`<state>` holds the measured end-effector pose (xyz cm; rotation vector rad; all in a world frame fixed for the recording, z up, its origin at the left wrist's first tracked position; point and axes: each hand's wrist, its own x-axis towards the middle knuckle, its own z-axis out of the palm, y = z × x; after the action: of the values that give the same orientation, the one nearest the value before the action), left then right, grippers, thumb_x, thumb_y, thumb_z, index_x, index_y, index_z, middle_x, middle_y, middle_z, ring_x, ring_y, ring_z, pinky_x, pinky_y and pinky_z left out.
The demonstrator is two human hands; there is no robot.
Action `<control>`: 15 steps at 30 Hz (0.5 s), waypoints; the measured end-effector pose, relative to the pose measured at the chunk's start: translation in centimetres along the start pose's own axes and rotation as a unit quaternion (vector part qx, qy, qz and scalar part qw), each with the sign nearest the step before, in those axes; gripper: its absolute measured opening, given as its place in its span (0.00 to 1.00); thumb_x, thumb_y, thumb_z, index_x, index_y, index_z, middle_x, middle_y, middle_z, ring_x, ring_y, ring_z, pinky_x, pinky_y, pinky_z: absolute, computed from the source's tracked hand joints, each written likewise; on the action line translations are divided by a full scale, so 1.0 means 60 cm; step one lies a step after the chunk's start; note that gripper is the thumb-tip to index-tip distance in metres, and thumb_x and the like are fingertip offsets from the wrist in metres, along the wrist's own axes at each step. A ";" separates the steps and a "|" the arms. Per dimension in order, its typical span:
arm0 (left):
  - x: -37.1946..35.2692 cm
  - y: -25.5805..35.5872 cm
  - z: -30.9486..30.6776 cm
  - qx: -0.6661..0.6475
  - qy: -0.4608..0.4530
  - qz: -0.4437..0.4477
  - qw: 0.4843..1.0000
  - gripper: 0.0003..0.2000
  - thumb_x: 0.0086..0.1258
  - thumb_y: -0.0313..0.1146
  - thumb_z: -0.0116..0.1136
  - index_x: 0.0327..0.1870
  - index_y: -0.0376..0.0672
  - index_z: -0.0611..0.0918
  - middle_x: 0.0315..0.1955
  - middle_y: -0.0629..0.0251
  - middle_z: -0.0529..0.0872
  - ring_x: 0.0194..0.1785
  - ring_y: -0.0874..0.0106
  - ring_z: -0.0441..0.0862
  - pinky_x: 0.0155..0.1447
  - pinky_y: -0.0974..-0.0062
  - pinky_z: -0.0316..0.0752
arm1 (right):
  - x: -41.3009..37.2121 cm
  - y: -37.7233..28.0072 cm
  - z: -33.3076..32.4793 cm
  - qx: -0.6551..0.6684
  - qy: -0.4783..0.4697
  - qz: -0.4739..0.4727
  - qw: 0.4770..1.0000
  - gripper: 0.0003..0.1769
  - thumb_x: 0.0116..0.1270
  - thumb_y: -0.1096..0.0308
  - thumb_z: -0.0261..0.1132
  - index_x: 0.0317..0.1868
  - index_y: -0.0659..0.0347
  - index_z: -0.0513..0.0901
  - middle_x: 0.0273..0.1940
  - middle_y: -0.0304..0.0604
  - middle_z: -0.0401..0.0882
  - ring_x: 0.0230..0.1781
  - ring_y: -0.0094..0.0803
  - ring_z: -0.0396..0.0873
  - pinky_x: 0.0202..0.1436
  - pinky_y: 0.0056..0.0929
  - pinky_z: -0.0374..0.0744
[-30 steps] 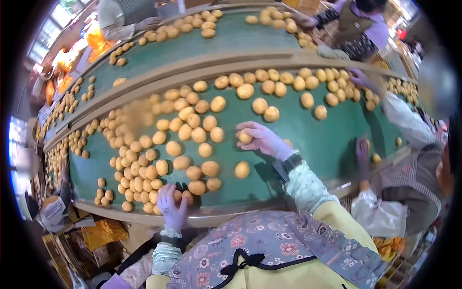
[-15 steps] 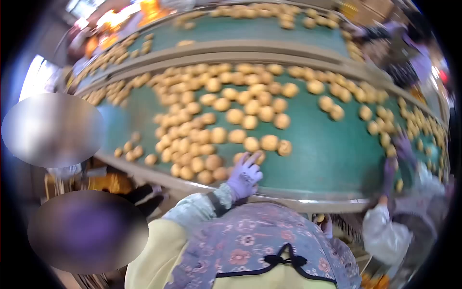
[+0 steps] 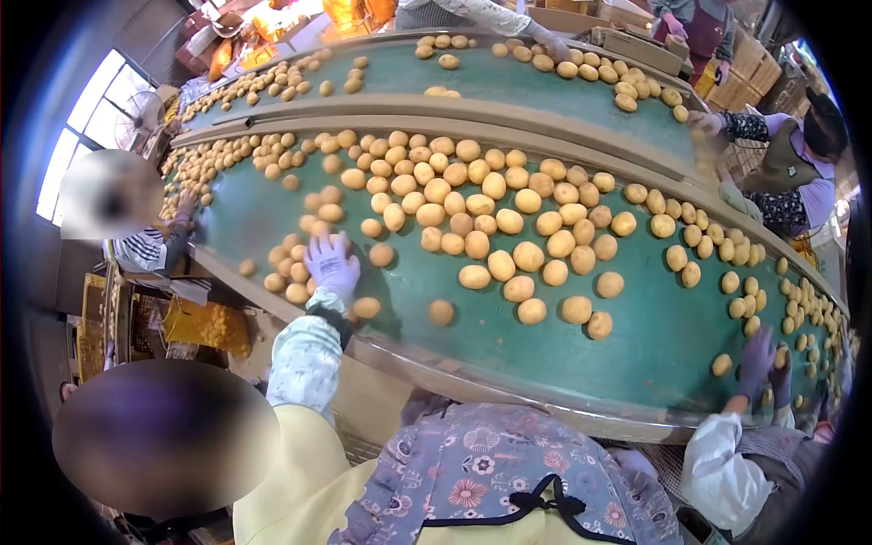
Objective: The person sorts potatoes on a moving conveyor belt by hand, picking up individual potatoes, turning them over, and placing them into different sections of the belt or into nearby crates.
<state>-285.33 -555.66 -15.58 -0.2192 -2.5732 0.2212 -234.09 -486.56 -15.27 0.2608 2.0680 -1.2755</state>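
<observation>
My left hand, in a pale purple glove, reaches over the green conveyor belt at its near edge. Its fingers are stretched out and slightly apart, touching or just above the potatoes. A small cluster of potatoes lies to its left, and a single potato sits by the wrist. Many more potatoes are spread across the middle of the belt. Of my right hand only a pale purple patch may show, low beside my flowered apron; its fingers are hidden.
A second belt with potatoes runs behind a brown divider. At the right, a co-worker's gloved hand works among potatoes. Other people stand at the far side and the left. A yellow mesh bag sits below at left.
My left hand has moved left along the belt's near edge, and the view has shifted. The potatoes appear farther right and more spread out. A potato seen low beside the apron no longer shows.
</observation>
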 end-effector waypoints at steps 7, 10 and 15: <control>-0.116 0.137 -0.152 -0.350 -0.112 0.201 0.908 0.37 0.72 0.47 0.72 0.82 0.43 0.77 0.77 0.50 0.79 0.81 0.48 0.74 0.89 0.36 0.57 | 0.180 -0.239 0.000 0.429 0.282 -0.207 0.833 0.28 0.88 0.63 0.64 0.79 0.71 0.78 0.74 0.52 0.84 0.76 0.39 0.81 0.83 0.37 0.76; -0.163 0.099 -0.129 -0.400 -0.144 0.141 0.894 0.37 0.72 0.46 0.72 0.80 0.40 0.78 0.77 0.47 0.78 0.81 0.47 0.74 0.88 0.39 0.60 | 0.350 -0.272 -0.001 -0.010 0.497 -0.094 0.862 0.34 0.86 0.64 0.67 0.85 0.69 0.72 0.77 0.57 0.78 0.75 0.46 0.79 0.84 0.45 0.74; -0.139 0.060 -0.114 -0.396 -0.130 0.093 0.904 0.38 0.70 0.45 0.75 0.80 0.38 0.77 0.77 0.48 0.78 0.80 0.46 0.74 0.87 0.40 0.63 | 0.621 -0.420 0.110 0.006 0.551 -0.217 0.806 0.52 0.73 0.56 0.79 0.89 0.68 0.66 0.86 0.66 0.63 0.82 0.61 0.70 0.87 0.55 0.68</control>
<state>-274.29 -553.04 -14.79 -0.7746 -2.7627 -0.8029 -271.40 -511.31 -23.14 0.6908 3.2470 -1.6028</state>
